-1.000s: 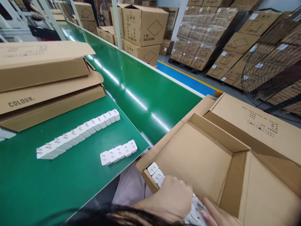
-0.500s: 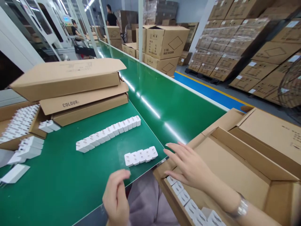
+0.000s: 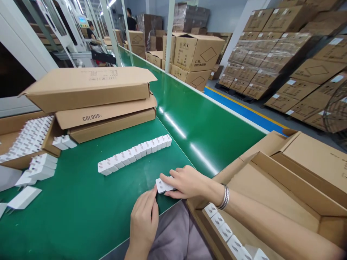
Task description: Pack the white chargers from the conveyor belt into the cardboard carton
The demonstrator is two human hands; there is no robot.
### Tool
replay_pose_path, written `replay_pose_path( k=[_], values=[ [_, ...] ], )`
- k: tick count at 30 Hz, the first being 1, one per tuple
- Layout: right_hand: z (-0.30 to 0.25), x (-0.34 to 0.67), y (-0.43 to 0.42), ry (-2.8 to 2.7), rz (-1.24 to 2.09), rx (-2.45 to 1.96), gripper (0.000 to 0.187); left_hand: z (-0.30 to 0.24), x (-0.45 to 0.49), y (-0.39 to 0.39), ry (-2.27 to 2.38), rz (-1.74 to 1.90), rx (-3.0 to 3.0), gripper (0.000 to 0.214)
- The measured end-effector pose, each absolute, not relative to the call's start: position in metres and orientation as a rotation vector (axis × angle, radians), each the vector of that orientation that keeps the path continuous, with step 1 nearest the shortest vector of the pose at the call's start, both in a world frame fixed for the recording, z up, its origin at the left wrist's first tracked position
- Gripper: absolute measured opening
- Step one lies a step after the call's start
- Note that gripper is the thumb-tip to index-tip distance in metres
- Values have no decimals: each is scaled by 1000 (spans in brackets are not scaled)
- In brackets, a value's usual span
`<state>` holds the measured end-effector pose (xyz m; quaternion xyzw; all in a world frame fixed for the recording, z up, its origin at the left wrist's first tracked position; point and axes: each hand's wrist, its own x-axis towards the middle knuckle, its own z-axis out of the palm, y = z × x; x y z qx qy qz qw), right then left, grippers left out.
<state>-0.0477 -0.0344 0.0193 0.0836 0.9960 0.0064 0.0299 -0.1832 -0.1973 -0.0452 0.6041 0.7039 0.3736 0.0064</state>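
A short row of white plug chargers (image 3: 161, 185) lies at the front edge of the green table, prongs up. My right hand (image 3: 187, 182) reaches over the row with its fingers and thumb around the sides, hiding most of it. My left hand (image 3: 145, 216) is at the row's left end, fingers held together and fingertips against the end charger. Behind them stands a longer row of white plug chargers (image 3: 135, 153), untouched. Along the near wall of the open carton (image 3: 276, 195) under my right forearm, several more chargers (image 3: 225, 231) are lined up.
At the left, a carton (image 3: 54, 144) holds many chargers, with loose chargers (image 3: 40, 168) beside it. Flat cartons (image 3: 108, 95) are stacked on the table's far side. A green conveyor (image 3: 206, 119) runs into the distance. Stacked boxes (image 3: 200, 54) and two people are farther back.
My right hand has moved left from above the open carton and closed over the short row. My left hand has moved right and forward to touch its end.
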Motion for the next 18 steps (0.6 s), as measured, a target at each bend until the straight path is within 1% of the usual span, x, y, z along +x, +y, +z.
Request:
replay_pose_path(
  k=[6,10,12,14,16,18],
  values=[
    [10,-57,-37,3084,-171,353,69,-51,-183,-192,2264,1253,2134,34],
    [9,-54,-36,3121,-437,500,82,-48,-181,-191,2258,1251,2163,41],
    [13,-42,-37,3119,-656,663,82,-46,-180,-192,2231,1229,2159,47],
    [19,-23,-42,3064,-938,899,76,-44,-180,-194,2230,1242,2149,48],
    [22,3,-54,2957,-1189,1155,70,-43,-179,-195,2268,1269,2142,45],
    [20,31,-73,2663,-1601,1465,73,-42,-177,-194,2302,1241,2174,40]
  ],
)
